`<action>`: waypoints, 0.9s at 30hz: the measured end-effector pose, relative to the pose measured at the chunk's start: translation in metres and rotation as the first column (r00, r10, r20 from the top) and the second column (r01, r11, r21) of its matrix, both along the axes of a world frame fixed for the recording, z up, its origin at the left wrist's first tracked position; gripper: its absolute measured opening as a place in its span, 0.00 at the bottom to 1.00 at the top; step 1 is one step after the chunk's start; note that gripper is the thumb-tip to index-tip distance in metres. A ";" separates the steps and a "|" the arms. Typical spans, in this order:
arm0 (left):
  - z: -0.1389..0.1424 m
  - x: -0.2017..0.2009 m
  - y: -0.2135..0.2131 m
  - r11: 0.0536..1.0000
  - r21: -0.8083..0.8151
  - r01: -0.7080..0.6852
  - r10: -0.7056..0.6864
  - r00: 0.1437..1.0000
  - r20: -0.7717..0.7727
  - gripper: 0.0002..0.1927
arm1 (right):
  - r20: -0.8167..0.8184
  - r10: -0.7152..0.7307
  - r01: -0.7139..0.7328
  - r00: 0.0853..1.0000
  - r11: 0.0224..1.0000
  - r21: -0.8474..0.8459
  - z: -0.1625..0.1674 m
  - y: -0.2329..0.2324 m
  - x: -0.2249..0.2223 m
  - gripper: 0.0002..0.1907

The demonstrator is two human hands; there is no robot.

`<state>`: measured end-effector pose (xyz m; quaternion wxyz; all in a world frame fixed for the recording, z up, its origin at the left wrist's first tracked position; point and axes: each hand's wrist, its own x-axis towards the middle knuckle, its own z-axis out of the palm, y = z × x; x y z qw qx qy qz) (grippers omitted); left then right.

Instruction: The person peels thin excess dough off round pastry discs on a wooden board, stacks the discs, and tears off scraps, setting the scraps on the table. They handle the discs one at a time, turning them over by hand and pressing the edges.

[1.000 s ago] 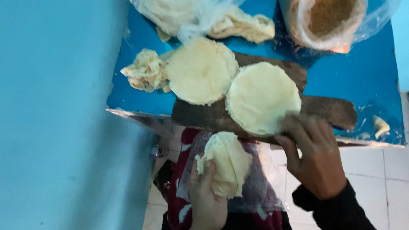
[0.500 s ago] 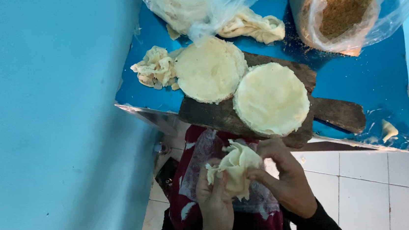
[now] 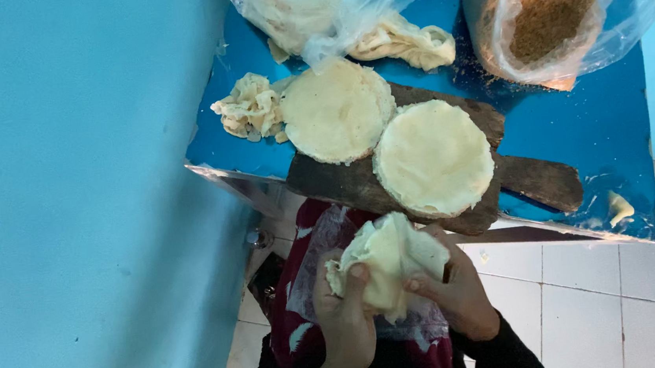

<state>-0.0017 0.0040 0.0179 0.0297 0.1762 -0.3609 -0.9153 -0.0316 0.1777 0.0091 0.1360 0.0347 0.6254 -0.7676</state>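
Two dough rounds (image 3: 386, 135) on board (image 3: 532, 178); both hands (image 3: 401, 304) hold one.

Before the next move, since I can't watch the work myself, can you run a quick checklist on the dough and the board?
1. Both hands on the folded dough piece: ok, left hand and right hand grip it above the lap.
2. Round dough stacks seated on the wooden board: ok, two side by side.
3. Board fully on the blue table: not ok, its near edge overhangs.
4. Bag of brown crumbs upright and open: ok.
5. Dough scraps kept off the board: ok.
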 end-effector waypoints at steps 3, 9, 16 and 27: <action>0.003 0.000 -0.007 0.998 0.050 -0.041 0.039 0.999 0.034 0.17 | 0.148 -0.079 0.100 0.986 0.985 -0.141 -0.012 0.006 0.002 0.18; 0.000 -0.011 -0.025 0.929 0.257 -0.268 0.239 0.961 0.136 0.20 | 0.088 -0.222 0.236 0.971 0.949 -0.209 -0.010 0.062 0.017 0.21; -0.006 -0.012 -0.042 0.915 0.288 -0.281 0.275 0.959 0.062 0.21 | -0.033 -0.366 0.366 0.930 0.917 0.156 0.067 0.118 -0.016 0.24; -0.001 -0.015 -0.046 0.915 0.284 -0.285 0.257 0.957 0.131 0.21 | -0.657 0.584 0.442 0.476 0.487 0.754 0.162 0.042 -0.125 0.08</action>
